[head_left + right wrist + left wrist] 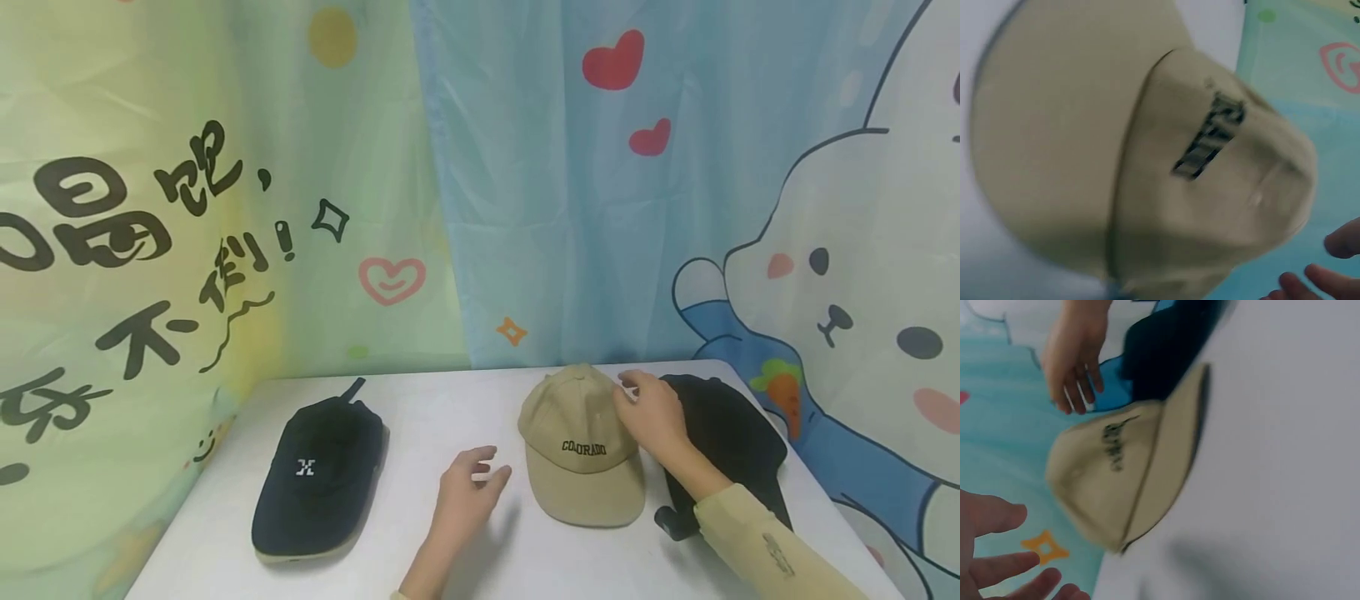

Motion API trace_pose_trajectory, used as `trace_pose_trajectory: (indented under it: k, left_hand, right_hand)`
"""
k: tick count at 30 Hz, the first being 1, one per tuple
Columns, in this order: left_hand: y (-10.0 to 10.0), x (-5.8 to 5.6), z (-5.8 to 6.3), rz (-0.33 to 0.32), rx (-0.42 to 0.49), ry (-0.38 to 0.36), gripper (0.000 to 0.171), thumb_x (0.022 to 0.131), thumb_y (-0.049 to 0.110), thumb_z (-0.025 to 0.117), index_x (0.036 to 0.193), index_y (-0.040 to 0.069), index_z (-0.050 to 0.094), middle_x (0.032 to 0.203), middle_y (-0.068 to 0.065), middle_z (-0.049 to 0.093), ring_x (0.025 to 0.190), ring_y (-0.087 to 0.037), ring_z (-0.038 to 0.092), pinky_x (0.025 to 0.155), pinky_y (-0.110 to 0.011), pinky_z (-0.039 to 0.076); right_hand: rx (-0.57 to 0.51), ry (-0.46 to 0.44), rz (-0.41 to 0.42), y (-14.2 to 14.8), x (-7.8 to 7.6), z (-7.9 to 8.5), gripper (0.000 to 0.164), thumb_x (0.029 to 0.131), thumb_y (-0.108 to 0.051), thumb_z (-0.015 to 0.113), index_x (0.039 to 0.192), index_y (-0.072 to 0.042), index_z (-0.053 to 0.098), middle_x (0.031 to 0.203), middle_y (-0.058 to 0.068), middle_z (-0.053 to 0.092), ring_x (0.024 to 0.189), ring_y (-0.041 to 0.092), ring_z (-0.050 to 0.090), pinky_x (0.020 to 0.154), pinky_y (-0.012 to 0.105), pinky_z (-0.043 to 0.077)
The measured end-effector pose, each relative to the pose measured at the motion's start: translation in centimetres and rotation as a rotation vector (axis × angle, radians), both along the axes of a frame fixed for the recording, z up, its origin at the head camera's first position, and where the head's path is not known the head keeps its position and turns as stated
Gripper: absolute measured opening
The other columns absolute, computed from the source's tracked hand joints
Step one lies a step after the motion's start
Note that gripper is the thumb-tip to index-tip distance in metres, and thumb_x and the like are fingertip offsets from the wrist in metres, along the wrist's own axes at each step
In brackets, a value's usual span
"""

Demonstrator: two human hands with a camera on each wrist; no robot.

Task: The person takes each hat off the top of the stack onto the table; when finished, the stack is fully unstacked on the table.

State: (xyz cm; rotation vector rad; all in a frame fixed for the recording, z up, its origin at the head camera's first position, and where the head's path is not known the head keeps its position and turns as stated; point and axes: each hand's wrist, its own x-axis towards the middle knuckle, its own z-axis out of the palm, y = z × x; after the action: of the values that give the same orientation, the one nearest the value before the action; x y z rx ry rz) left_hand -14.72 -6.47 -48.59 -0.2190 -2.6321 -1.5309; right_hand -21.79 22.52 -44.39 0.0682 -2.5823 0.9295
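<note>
Head view shows three caps on one tabletop [450,412], and two hands. One beige cap [581,433] is just beside the fingers of the right hand [654,417], which are loosely bent and apart. One black cap [727,433] lies to the right of these fingers. The left hand [467,500] also has its fingers apart; one navy cap [322,475] lies well to their left.
</note>
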Motion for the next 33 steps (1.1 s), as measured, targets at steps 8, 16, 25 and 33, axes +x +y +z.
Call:
trace_pose_trajectory:
  k: [8, 16, 25, 33]
  left_hand:
    - [-5.0, 0.2, 2.3, 0.158, 0.018, 0.077, 0.037, 0.094, 0.029, 0.069, 0.123, 0.006, 0.065, 0.117, -0.008, 0.068, 0.109, -0.032, 0.064, 0.088, -0.041, 0.056]
    - [-10.6, 2.0, 4.1, 0.33, 0.02, 0.076, 0.032, 0.095, 0.026, 0.069, 0.123, 0.01, 0.066, 0.116, -0.006, 0.069, 0.111, -0.027, 0.064, 0.093, -0.045, 0.053]
    - [-16.9, 4.9, 4.4, 0.578, -0.053, 0.064, 0.036, 0.099, 0.031, 0.063, 0.124, 0.006, 0.064, 0.12, -0.013, 0.067, 0.111, -0.029, 0.062, 0.093, -0.048, 0.052]
    - [-20.4, 6.5, 2.1, 0.757, -0.186, -0.14, 0.058, 0.096, 0.031, 0.061, 0.136, -0.009, 0.047, 0.141, -0.036, 0.033, 0.13, -0.057, 0.03, 0.108, -0.068, 0.027]
  right_hand:
    - [-0.171, 0.118, 0.131, -5.3, -1.7, 1.8, 0.024, 0.097, -0.012, 0.059, 0.114, 0.002, 0.068, 0.111, 0.019, 0.068, 0.102, 0.034, 0.062, 0.084, 0.051, 0.052]
    - [-0.311, 0.077, 0.284, -13.5, -3.1, 3.0, 0.024, 0.098, -0.012, 0.059, 0.117, 0.0, 0.067, 0.111, 0.014, 0.069, 0.101, 0.029, 0.062, 0.083, 0.042, 0.055]
    - [-0.321, -0.061, 0.394, -22.2, -3.2, 2.5, 0.026, 0.098, -0.017, 0.058, 0.118, -0.003, 0.066, 0.111, 0.01, 0.069, 0.105, 0.027, 0.063, 0.089, 0.041, 0.053]
    - [-0.335, -0.265, 0.447, -27.7, -2.6, -1.0, 0.04, 0.098, -0.027, 0.056, 0.128, -0.001, 0.06, 0.124, 0.017, 0.063, 0.116, 0.033, 0.059, 0.097, 0.048, 0.049]
